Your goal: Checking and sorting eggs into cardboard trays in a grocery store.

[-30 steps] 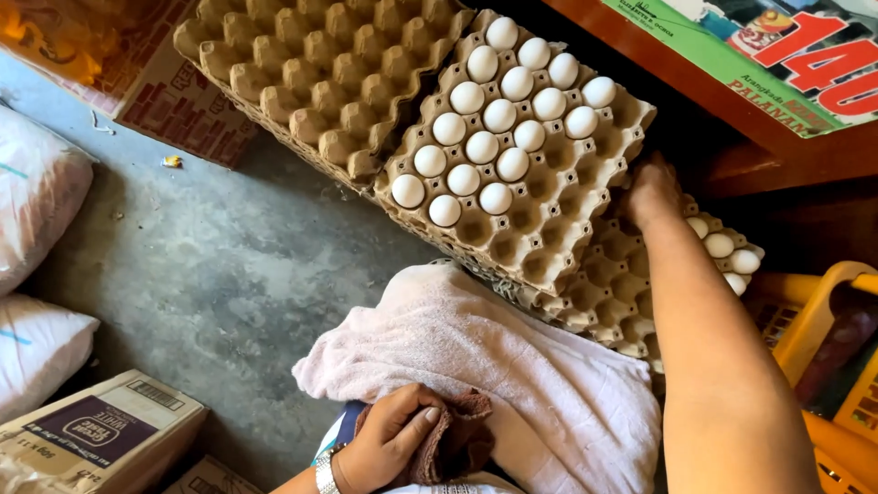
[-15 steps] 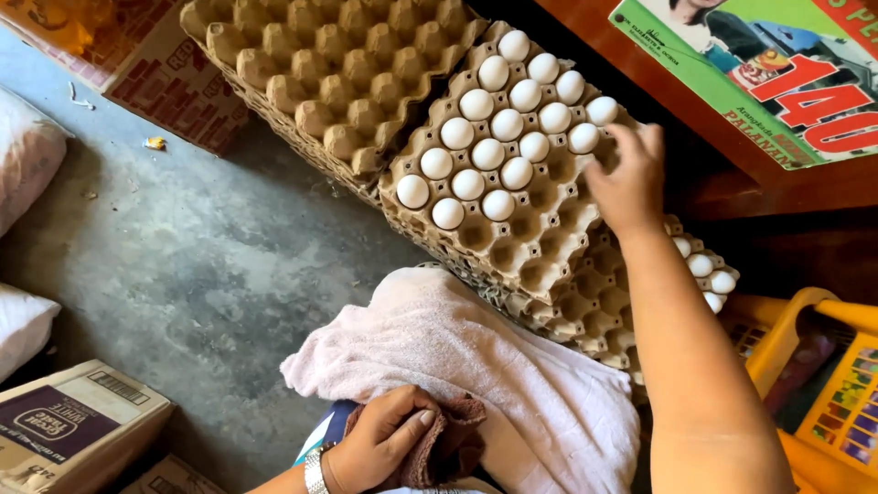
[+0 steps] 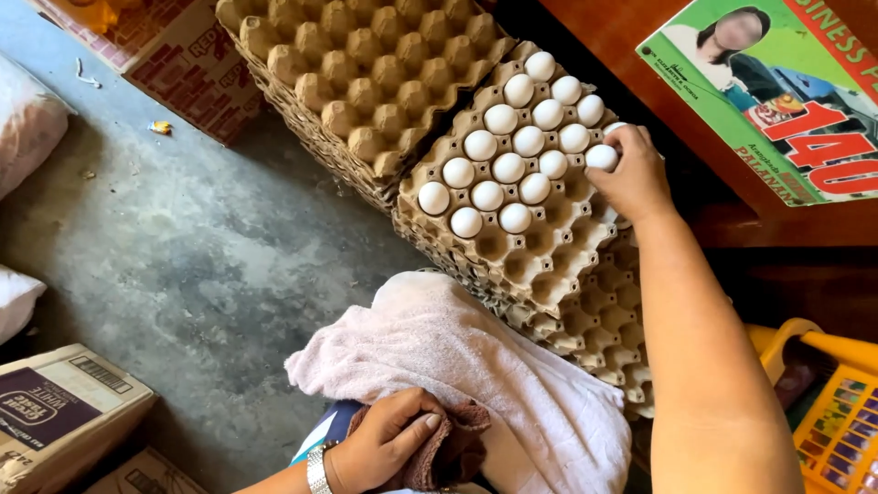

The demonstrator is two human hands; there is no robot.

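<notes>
One white egg (image 3: pixel 601 156) sits pinched under my right hand (image 3: pixel 631 178) fingertips, at the brown pulp tray's (image 3: pixel 549 247) two-o'clock edge; left hand (image 3: pixel 384 444), far off, clutches a brown rag (image 3: pixel 448 453).

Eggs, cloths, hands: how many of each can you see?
Eggs: 19, one in the right hand
Cloths: 2, pink cloth and brown cloth
Hands: 2, left hand on the brown cloth
Total: 23

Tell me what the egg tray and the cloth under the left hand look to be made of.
Egg tray: moulded paper pulp, matte brown with a rough, fibrous look. Brown cloth under the left hand: soft woven fabric, probably terry, bunched and creased. The pale towel beneath looks like cotton terry.
</notes>
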